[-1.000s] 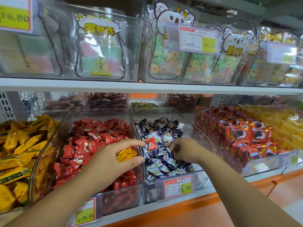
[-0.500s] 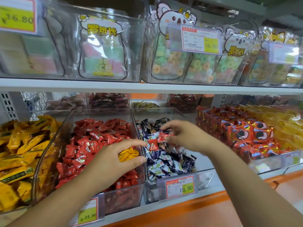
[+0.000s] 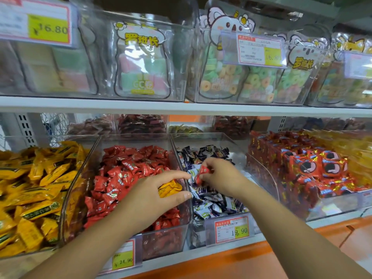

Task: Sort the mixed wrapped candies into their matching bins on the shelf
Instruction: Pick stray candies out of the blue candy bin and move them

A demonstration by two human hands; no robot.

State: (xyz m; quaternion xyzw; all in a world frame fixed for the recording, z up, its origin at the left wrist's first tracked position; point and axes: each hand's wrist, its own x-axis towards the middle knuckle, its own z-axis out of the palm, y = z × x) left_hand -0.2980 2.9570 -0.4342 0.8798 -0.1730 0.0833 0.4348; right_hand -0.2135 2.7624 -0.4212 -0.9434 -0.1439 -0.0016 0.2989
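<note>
Our right hand (image 3: 219,178) pinches a red candy (image 3: 203,171), blue-white bin (image 3: 239,158) right beneath it; a loose pinch could drop it there. Our left hand (image 3: 159,195) clutches a yellow candy (image 3: 170,188) over the red bin (image 3: 136,137), the wrong bin if released.

Yellow price tags (image 3: 231,231), koala-printed gummy bags (image 3: 215,81) above, orange plinth (image 3: 221,260)

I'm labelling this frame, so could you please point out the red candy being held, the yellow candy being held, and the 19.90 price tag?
red candy (image 3: 204,171): head view, middle of its wrapper.
yellow candy (image 3: 170,188): head view, exposed face of its wrapper.
19.90 tag (image 3: 231,230): head view, centre of the label.
</note>
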